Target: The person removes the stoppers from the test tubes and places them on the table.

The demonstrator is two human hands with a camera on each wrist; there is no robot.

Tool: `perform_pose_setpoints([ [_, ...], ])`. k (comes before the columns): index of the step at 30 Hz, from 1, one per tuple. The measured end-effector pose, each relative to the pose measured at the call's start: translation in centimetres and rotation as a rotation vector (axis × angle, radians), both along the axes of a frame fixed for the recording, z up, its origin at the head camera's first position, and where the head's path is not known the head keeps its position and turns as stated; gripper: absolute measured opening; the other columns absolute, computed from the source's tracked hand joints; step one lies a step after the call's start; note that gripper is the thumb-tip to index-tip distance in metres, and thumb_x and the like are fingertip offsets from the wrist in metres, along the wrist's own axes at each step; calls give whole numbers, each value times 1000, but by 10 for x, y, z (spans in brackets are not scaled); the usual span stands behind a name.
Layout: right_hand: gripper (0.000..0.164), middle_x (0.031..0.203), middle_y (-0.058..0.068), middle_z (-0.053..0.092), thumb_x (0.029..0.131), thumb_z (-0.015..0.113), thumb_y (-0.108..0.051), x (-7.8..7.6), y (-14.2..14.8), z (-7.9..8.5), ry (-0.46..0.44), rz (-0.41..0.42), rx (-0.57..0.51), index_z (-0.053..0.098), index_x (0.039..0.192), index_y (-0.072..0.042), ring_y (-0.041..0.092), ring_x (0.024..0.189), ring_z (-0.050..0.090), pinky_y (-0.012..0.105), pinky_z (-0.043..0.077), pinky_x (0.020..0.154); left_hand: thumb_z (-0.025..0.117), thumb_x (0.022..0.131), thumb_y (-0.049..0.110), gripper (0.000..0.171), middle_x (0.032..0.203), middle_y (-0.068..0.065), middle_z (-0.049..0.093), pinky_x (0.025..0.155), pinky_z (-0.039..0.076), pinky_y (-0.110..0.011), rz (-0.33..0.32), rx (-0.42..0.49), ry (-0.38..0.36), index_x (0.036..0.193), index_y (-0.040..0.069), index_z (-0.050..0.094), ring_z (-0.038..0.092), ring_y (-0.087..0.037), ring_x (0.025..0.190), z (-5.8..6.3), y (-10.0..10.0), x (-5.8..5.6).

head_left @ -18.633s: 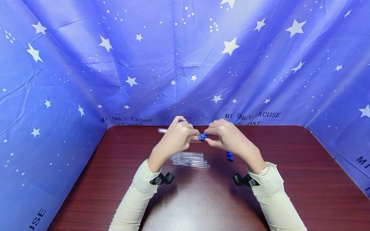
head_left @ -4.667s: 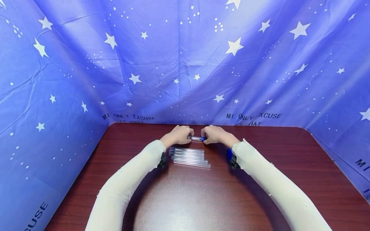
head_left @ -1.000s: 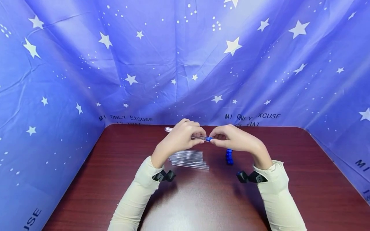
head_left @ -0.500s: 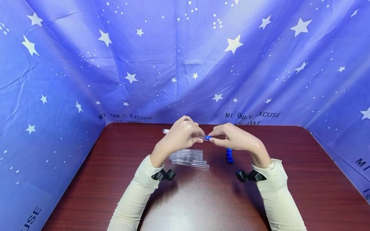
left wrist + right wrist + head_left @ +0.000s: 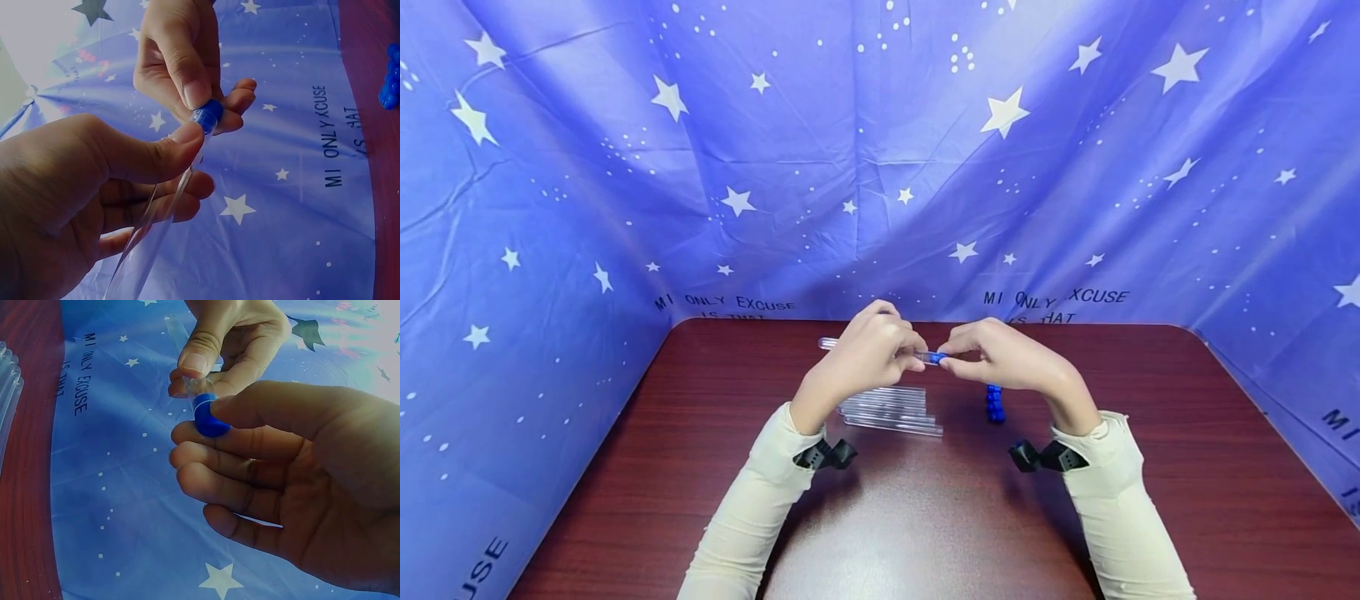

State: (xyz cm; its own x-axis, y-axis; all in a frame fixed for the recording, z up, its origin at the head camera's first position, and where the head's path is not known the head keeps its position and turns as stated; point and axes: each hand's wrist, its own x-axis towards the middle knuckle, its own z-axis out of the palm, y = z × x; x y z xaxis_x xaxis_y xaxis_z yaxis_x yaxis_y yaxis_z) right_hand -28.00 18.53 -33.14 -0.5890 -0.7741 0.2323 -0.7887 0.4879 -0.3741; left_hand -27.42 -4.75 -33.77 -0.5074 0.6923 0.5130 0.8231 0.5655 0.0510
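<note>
My left hand [image 5: 872,348] pinches a clear test tube [image 5: 145,240] near its mouth, between thumb and fingers. The tube's rounded end sticks out to the left behind the hand in the head view. On the mouth sits a blue cap [image 5: 209,417], its inner part showing inside the clear glass or plastic in the right wrist view. My right hand [image 5: 1003,354] pinches that cap between thumb and index finger, the other fingers loosely bent below. Both hands hold the tube above the far part of the table.
Several clear test tubes [image 5: 891,412] lie side by side on the brown table [image 5: 700,467], below the left hand. A short row of blue caps [image 5: 995,404] lies to their right. A blue star-patterned curtain [image 5: 850,167] stands behind and at both sides.
Over the last second both hands have shifted slightly left with the tube and cap, keeping the same grip. Earlier, the hands were lower at the table, also on a capped tube.
</note>
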Motion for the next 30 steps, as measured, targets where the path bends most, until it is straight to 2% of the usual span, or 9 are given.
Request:
perform_pose_setpoints([
  [12, 9, 79, -8, 62, 93, 70, -9, 3, -3, 0, 72, -22, -19, 79, 96, -10, 5, 69, 50, 23, 45, 65, 82, 85, 19, 3, 76, 9, 77, 97, 46, -33, 16, -16, 26, 83, 16, 81, 69, -6, 69, -1, 0, 0],
  [15, 9, 79, -7, 63, 93, 70, -9, 4, -4, 1, 89, -33, -23, 79, 97, -9, 4, 69, 50, 23, 45, 65, 81, 86, 17, 5, 74, 9, 76, 96, 46, -33, 19, -12, 25, 81, 17, 80, 68, -5, 67, -1, 0, 0],
  [21, 11, 82, -3, 67, 93, 70, -10, 7, -6, 1, 136, -70, -31, 78, 99, -6, 10, 70, 55, 27, 48, 66, 79, 87, 15, 11, 66, 10, 71, 95, 46, -34, 53, -32, 24, 77, 19, 76, 63, -7, 62, 0, -1, 0],
  [26, 12, 86, 0, 70, 91, 73, -10, 10, -10, 1, 168, -121, -39, 78, 101, -6, 10, 74, 56, 33, 51, 70, 76, 91, 18, 5, 75, 8, 75, 96, 46, -34, 106, -53, 1, 89, 19, 81, 67, -8, 68, 1, -4, 0],
  [30, 11, 84, 0, 69, 86, 79, -12, 12, -14, 2, 235, -162, -51, 78, 96, -7, 11, 72, 56, 34, 49, 70, 73, 93, 21, 10, 83, 6, 77, 96, 46, -35, 116, -52, -38, 98, 17, 82, 69, -9, 75, 2, -6, 1],
])
